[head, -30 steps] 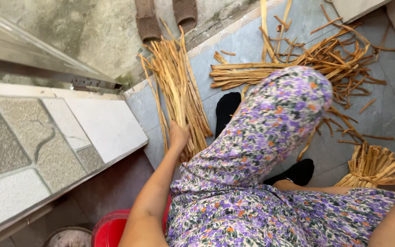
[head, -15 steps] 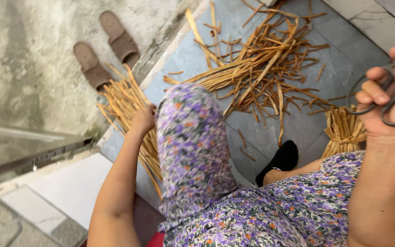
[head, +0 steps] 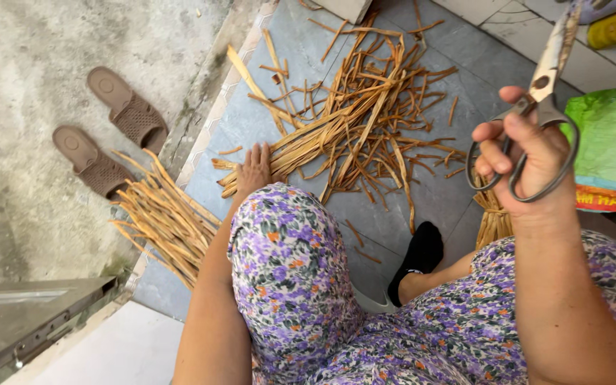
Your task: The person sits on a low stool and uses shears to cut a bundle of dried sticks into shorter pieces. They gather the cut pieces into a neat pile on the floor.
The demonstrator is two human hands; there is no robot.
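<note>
The loose heap of tan split strips lies between 2 brown rubber sandals left and the green plastic sack right, beyond the knee in purple floral cloth.

Raised knee blocks left hand; tiles beyond open.

Brown slippers on concrete; green sack at right.

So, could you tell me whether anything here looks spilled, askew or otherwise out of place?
Mostly the loose strips: they lie crisscrossed and scattered over the grey floor tiles, unlike the tidier bundle by the step. The left hand rests at the pile's edge; the right hand holds scissors. Nothing looks damaged.
</note>
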